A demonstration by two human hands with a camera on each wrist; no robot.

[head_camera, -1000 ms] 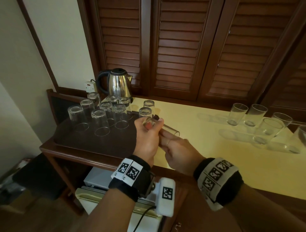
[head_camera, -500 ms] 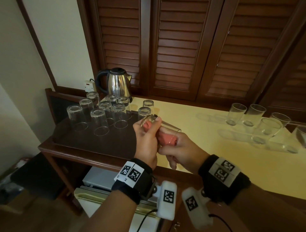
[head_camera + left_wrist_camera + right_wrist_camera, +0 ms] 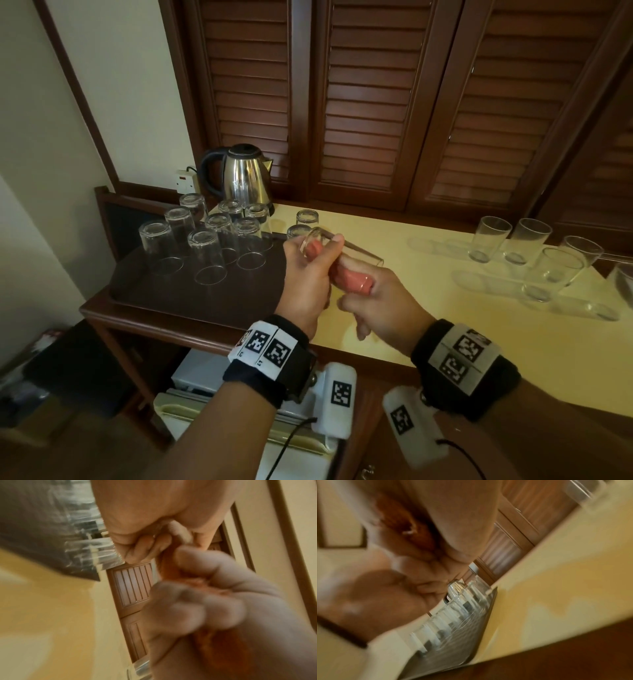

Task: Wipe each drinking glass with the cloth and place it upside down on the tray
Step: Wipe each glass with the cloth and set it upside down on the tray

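Note:
A clear drinking glass lies on its side above the tray's right edge, and my left hand grips its base end. My right hand holds a pink cloth at the glass; pink also shows through the glass by my left thumb. Both wrist views are blurred: the cloth shows reddish inside my curled right fingers, and the cloth shows again beside the palm. Several glasses stand upside down on the dark brown tray. Several upright glasses wait on the yellow counter to the right.
A steel kettle stands behind the tray by a wall socket. Two more inverted glasses sit at the tray's far right corner. Brown louvred doors back the counter. Below the counter's front edge is a white appliance.
My right wrist has turned over, and the pink cloth, hidden one second ago, now shows at the glass. The left hand and the glass have stayed almost in place.

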